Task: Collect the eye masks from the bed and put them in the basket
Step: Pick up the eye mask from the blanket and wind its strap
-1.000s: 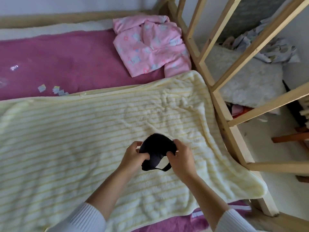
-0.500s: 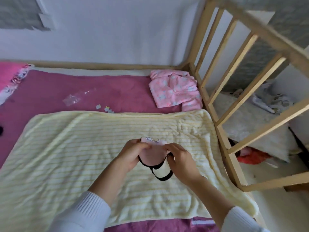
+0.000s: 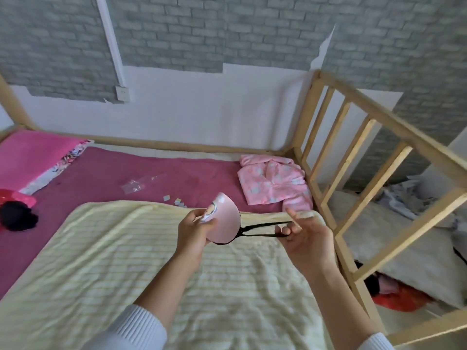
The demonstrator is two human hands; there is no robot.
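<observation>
A pink eye mask (image 3: 226,219) with a cartoon print and a black edge is held up above the yellow striped blanket (image 3: 126,261). My left hand (image 3: 194,229) grips the folded mask body. My right hand (image 3: 304,236) hooks the mask's black elastic strap (image 3: 262,229) with its fingers and stretches it out to the right. At the left edge of the bed lies a black item (image 3: 16,218) on a red object (image 3: 15,198); I cannot tell what either is.
A pink patterned garment (image 3: 273,183) lies at the far right of the magenta bed sheet (image 3: 101,178). A clear plastic wrapper (image 3: 137,184) and small paper scraps (image 3: 177,202) lie on the sheet. A wooden bed rail (image 3: 358,168) stands to the right, with bedding behind it.
The view has tilted up to the wall. The mask was turned from its black side to its pink side and lifted, and my right hand has pulled the strap out to the right.
</observation>
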